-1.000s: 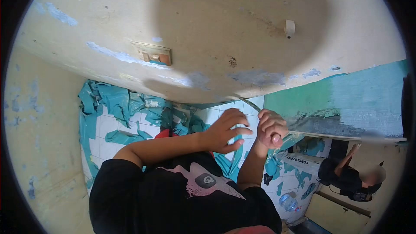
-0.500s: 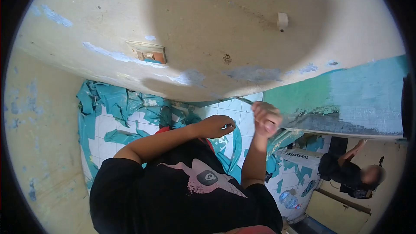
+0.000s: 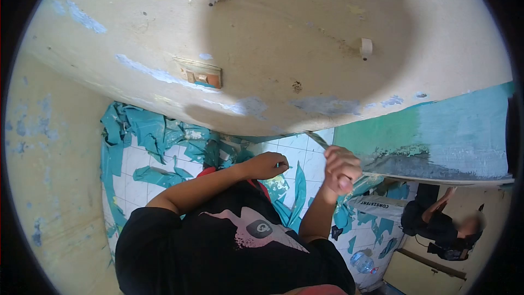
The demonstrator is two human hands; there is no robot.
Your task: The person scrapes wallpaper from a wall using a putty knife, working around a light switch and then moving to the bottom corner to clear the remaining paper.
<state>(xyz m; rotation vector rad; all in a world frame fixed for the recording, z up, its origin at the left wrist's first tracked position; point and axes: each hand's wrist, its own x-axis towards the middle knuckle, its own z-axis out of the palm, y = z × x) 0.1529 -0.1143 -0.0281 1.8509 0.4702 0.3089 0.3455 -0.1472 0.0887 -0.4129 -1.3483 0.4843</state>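
Observation:
My right hand is closed around a thin flat tool, whose far end touches or nearly touches the lower edge of the beige wall. Only the narrow greyish-green part of the tool shows beyond my fingers. To its left, my left hand hangs in front of my black shirt with its fingers curled in; anything inside them is hidden. Right of my right hand, the lower wall has green and light blue paint with a rough grey patch.
Torn teal sheets or peelings lie over the white tiled floor. A switch plate and two small fixtures sit on the wall. At the lower right are a plastic bottle, a white package and another person with a raised arm.
The view has shifted, so the wall marks appear lower and farther right. My right hand has moved down and slightly right, with more of the tool showing. My left hand appears slightly lower and left.

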